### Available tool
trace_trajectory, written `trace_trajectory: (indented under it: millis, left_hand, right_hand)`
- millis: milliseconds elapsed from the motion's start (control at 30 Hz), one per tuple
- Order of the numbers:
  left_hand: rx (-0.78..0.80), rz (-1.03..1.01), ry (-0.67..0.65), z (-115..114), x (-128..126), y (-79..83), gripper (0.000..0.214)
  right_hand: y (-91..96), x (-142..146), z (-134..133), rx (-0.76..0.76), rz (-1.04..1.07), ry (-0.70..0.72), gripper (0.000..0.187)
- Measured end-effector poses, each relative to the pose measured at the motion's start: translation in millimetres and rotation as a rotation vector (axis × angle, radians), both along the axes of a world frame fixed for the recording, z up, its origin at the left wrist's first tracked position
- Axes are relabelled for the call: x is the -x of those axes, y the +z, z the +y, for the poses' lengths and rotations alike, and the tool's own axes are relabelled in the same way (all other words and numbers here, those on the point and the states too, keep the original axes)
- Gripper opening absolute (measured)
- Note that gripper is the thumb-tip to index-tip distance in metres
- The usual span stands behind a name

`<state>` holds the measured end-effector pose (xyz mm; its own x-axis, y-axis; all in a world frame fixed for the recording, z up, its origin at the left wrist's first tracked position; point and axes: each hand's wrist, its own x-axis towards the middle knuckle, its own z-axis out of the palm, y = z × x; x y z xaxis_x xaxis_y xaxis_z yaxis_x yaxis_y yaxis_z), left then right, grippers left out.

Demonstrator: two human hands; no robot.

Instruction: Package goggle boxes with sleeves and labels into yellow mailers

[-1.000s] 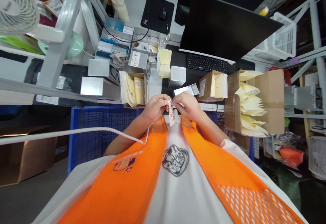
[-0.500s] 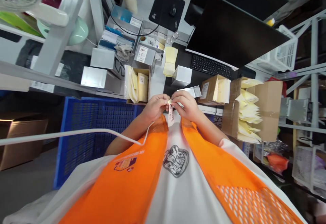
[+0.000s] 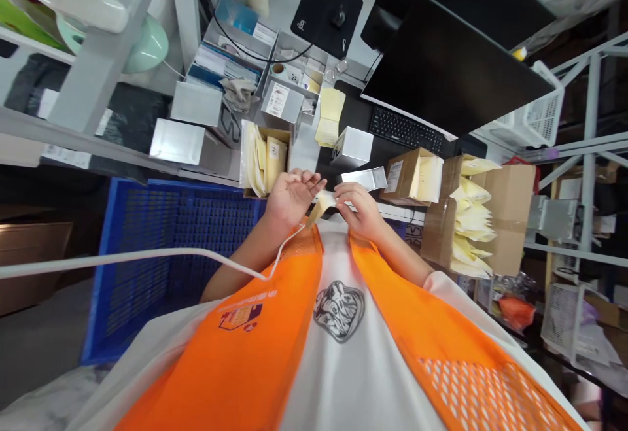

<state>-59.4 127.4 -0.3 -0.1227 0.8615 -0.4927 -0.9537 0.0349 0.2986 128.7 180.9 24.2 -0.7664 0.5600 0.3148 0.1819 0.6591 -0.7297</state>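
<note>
A narrow paper label strip (image 3: 322,205), curled and yellowish, hangs between my hands in front of my chest. My right hand (image 3: 362,208) pinches its right end between thumb and fingertips. Just left of the strip, my left hand (image 3: 288,201) is turned palm up with its fingers loosely stretched out. Its fingertips are close to the strip's upper end; whether they touch it I cannot tell. Beyond my right hand an open silver-grey box (image 3: 364,178) lies on the desk, and a closed white box (image 3: 353,146) stands behind it.
Cardboard boxes of yellow envelopes stand left (image 3: 282,135) and right (image 3: 417,176), with a larger carton (image 3: 513,222) further right. A monitor (image 3: 451,65) and keyboard (image 3: 407,131) lie ahead. A blue crate (image 3: 105,274) is at lower left. A white cable (image 3: 147,253) crosses before my left forearm.
My left hand has opened out of its pinch, shifted left and turned palm up. The label strip, earlier hanging with its printed face showing, now curls leftward, with my right hand still pinching it.
</note>
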Motion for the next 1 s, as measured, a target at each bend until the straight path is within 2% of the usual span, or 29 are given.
trace_trajectory:
  millis: [100,167,233,300,367,400,500,600,733,800,933,1000]
  left_hand:
    - [-0.078,0.045,0.003,5.2,-1.0,-9.2,0.02]
    - [-0.163,0.191,-0.035,9.0,-7.3,-18.1,0.016]
    - [-0.277,0.4,-0.127,12.8,-17.1,-26.7,0.014]
    - [-0.424,0.602,-0.28,16.7,-28.3,-32.3,0.03]
    - [-0.54,0.767,-0.401,21.1,-39.9,-33.3,0.036]
    - [-0.565,0.835,-0.422,23.6,-45.6,-31.9,0.033]
    - [-0.49,0.96,-0.353,31.9,-62.2,-22.7,0.018]
    - [-0.339,0.871,-0.256,40.8,-75.4,-12.0,0.018]
    - [-0.139,0.474,-0.007,54.8,-84.6,-1.8,0.009]
    - [-0.073,0.359,0.085,62.9,-86.7,2.8,0.01]
    - [0.001,0.262,0.16,75.2,-84.8,13.2,0.027]
    - [-0.018,0.228,0.165,74.8,-77.3,17.9,0.032]
  right_hand:
    - [-0.9,-12.8,0.8,0.033,-0.013,-0.066,0.011]
    - [0.1,-22.1,3.3,0.031,-0.036,-0.084,0.011]
    - [1.2,-30.7,7.1,0.028,-0.062,-0.084,0.011]
    - [1.9,-38.1,12.1,0.034,-0.061,-0.089,0.011]
    - [2.2,-43.8,18.1,0.043,-0.024,-0.12,0.01]
    - [2.3,-46.2,21.3,0.051,0.001,-0.137,0.01]
    - [3.0,-52.5,31.7,0.097,0.057,-0.177,0.014]
    - [4.1,-61.6,44.2,0.148,0.078,-0.236,0.02]
    - [4.7,-81.1,65.0,0.205,0.115,-0.301,0.022]
    - [4.3,-91.1,76.1,0.215,0.113,-0.308,0.021]
    - [2.8,-105.6,96.2,0.19,0.041,-0.284,0.023]
    - [3.0,-111.3,105.9,0.186,0.006,-0.248,0.022]
